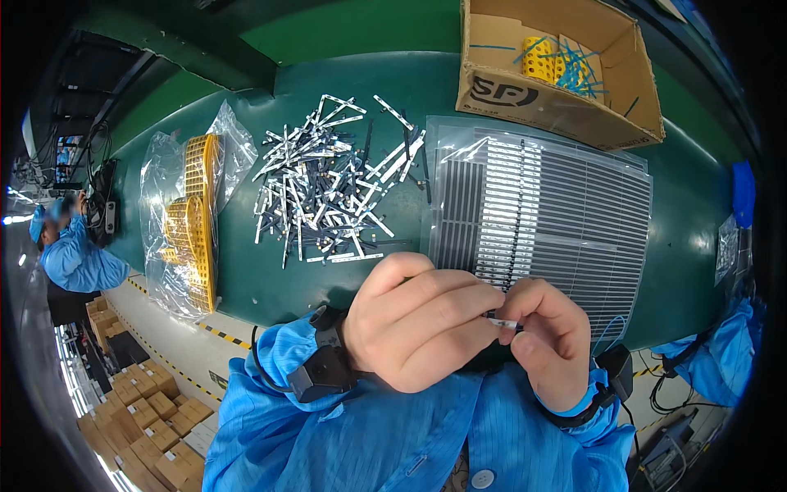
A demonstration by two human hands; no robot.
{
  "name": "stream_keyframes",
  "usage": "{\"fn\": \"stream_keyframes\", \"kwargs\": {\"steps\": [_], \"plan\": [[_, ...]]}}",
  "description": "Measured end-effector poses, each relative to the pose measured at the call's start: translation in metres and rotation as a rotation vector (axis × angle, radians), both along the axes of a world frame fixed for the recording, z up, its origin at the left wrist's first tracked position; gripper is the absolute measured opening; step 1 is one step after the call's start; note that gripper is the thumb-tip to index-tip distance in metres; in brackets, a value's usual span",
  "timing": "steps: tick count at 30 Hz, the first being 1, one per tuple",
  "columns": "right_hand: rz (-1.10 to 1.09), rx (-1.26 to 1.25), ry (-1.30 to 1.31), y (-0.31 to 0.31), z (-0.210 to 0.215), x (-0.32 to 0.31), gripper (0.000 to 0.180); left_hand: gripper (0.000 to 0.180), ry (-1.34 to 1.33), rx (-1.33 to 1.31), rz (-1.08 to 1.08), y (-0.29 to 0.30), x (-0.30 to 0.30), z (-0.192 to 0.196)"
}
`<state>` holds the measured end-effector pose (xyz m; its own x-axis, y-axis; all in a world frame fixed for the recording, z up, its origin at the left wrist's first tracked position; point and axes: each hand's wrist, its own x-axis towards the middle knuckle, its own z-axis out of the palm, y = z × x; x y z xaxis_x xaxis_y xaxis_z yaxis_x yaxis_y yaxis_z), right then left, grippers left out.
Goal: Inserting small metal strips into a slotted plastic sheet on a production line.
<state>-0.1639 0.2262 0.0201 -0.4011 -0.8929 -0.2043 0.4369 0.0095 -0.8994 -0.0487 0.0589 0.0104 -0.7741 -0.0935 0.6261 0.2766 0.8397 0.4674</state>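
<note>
My left hand (426, 324) and my right hand (548, 343) meet low in front of my chest. Between their fingertips is a small white-and-black strip (504, 324), pinched from both sides and partly hidden by the fingers. Just beyond the hands lies a dark ribbed tray (590, 221) under clear plastic, its slots running crosswise. White-and-black strips (508, 205) fill a column in its left half. A loose heap of similar strips (320, 184) covers the bench to the left of the tray.
Yellow perforated pieces (195, 221) lie in clear plastic bags at the bench's left. An open cardboard box (566, 107) at the far right holds a yellow perforated piece and blue ties. A person in blue (70, 254) works at left; stacked cartons (152, 410) stand on the floor.
</note>
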Motion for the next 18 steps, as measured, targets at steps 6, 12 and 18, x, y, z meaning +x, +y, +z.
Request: {"fn": "stream_keyframes", "kwargs": {"steps": [6,12,18], "plan": [[-0.038,0.07,0.124,-0.001,0.001,-0.003,0.012,0.026,-0.008,-0.103,-0.068,-0.004,0.0,0.008],[-0.056,0.147,0.324,0.001,0.005,-0.011,0.013,0.018,-0.174,0.248,-0.194,-0.005,-0.002,0.004],[0.033,0.164,0.477,0.003,0.007,-0.017,0.012,0.02,-0.222,0.389,-0.215,-0.004,-0.001,0.009]]}}
